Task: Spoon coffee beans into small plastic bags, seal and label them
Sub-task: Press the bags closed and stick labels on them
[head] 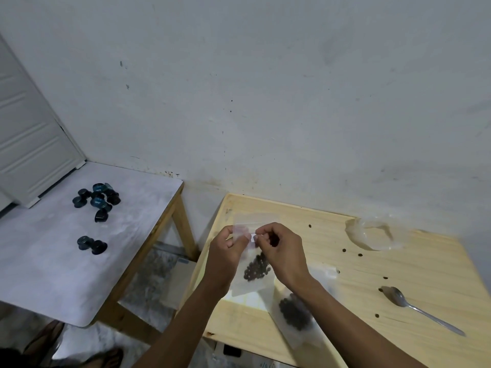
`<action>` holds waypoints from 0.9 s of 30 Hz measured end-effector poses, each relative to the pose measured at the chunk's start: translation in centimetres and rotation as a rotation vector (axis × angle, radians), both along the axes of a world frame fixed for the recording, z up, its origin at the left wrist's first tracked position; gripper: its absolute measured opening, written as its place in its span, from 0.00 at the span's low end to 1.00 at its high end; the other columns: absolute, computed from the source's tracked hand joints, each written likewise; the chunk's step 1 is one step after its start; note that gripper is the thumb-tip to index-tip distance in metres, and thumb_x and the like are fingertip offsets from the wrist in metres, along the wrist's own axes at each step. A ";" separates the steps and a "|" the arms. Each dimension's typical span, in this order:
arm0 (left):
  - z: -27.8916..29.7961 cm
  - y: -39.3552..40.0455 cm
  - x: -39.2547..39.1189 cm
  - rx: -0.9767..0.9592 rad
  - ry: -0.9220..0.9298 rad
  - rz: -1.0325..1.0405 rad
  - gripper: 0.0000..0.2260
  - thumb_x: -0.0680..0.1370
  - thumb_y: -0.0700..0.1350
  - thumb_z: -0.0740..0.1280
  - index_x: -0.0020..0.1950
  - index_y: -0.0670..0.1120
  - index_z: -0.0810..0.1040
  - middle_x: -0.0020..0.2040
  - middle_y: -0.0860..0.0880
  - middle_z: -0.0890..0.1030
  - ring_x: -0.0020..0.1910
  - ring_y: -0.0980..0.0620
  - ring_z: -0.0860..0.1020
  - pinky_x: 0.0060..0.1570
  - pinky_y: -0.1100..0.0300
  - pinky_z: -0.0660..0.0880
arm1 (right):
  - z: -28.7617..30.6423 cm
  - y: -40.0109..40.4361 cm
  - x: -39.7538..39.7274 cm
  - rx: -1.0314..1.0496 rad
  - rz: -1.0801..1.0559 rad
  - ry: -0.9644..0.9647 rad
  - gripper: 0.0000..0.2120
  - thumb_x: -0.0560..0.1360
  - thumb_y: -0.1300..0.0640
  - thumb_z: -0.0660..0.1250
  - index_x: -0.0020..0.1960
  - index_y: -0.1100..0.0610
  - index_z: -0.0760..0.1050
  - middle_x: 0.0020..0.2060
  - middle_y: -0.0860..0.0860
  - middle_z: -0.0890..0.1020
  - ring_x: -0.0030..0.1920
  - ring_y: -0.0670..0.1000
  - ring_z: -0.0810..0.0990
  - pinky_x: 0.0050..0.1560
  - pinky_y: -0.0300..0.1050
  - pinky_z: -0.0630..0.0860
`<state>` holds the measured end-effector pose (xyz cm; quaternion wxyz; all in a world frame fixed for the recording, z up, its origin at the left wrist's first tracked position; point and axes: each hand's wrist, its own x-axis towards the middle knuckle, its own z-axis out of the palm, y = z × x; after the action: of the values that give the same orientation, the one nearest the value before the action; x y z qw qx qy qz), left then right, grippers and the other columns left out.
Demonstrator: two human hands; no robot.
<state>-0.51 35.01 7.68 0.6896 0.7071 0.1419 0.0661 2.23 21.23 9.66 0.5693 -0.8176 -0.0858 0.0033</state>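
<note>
Pinching the top edge of a small plastic bag (249, 264) between them, the left hand (227, 252) and right hand (281, 251) hold it above a wooden table (398, 293), coffee beans (256, 269) settled in the bag's lower half. Nearer, under the right forearm, lies a second bag of beans (295, 314). Right of the hands rests a spoon (417, 309); beyond it, loose clear plastic (372, 232). Far left, dark capsules (97, 201) sit on a grey table (53, 274).
</note>
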 end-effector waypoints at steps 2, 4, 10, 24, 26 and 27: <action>0.1 0.2 -0.1 0.013 -0.025 -0.018 0.08 0.78 0.45 0.70 0.56 0.47 0.80 0.50 0.49 0.86 0.50 0.49 0.84 0.54 0.45 0.80 | 0.0 -0.2 0.0 0.020 0.006 0.006 0.04 0.74 0.60 0.72 0.46 0.52 0.78 0.34 0.50 0.80 0.34 0.43 0.76 0.37 0.35 0.73; 0.1 0.3 -0.2 0.036 -0.050 -0.021 0.08 0.78 0.45 0.71 0.56 0.49 0.80 0.50 0.48 0.86 0.50 0.47 0.84 0.53 0.42 0.80 | 0.0 -0.3 0.0 -0.016 -0.027 -0.020 0.10 0.72 0.56 0.75 0.49 0.50 0.75 0.37 0.49 0.79 0.36 0.44 0.75 0.38 0.36 0.73; 0.6 0.2 -0.1 0.158 -0.122 0.001 0.05 0.78 0.40 0.70 0.54 0.45 0.79 0.50 0.48 0.85 0.48 0.55 0.84 0.50 0.60 0.81 | 0.2 -1.0 0.6 0.163 -0.078 0.291 0.22 0.67 0.50 0.79 0.54 0.52 0.73 0.42 0.44 0.77 0.42 0.45 0.76 0.43 0.39 0.75; -1.6 0.4 1.4 0.155 -0.037 0.060 0.13 0.75 0.44 0.72 0.58 0.46 0.77 0.51 0.50 0.84 0.51 0.51 0.83 0.51 0.56 0.81 | -1.6 -2.7 1.6 0.173 0.087 0.415 0.15 0.77 0.65 0.67 0.59 0.51 0.75 0.40 0.52 0.82 0.42 0.51 0.82 0.43 0.43 0.78; -1.7 0.7 2.1 0.115 0.003 0.090 0.12 0.75 0.44 0.72 0.58 0.48 0.77 0.52 0.52 0.83 0.52 0.52 0.81 0.54 0.54 0.79 | -2.6 -3.3 1.7 0.123 0.134 0.465 0.20 0.76 0.66 0.68 0.62 0.48 0.73 0.41 0.53 0.82 0.44 0.53 0.82 0.44 0.47 0.77; -1.7 0.8 2.4 0.100 0.015 0.103 0.12 0.76 0.42 0.71 0.57 0.50 0.76 0.52 0.53 0.82 0.51 0.54 0.80 0.54 0.57 0.78 | -3.0 -3.5 1.6 0.110 0.154 0.481 0.21 0.76 0.67 0.68 0.63 0.48 0.72 0.41 0.55 0.82 0.44 0.53 0.82 0.44 0.47 0.77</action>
<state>1.92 35.80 6.03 0.6481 0.7327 0.1800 0.1031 3.79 17.68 6.68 0.6149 -0.7523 -0.0102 0.2364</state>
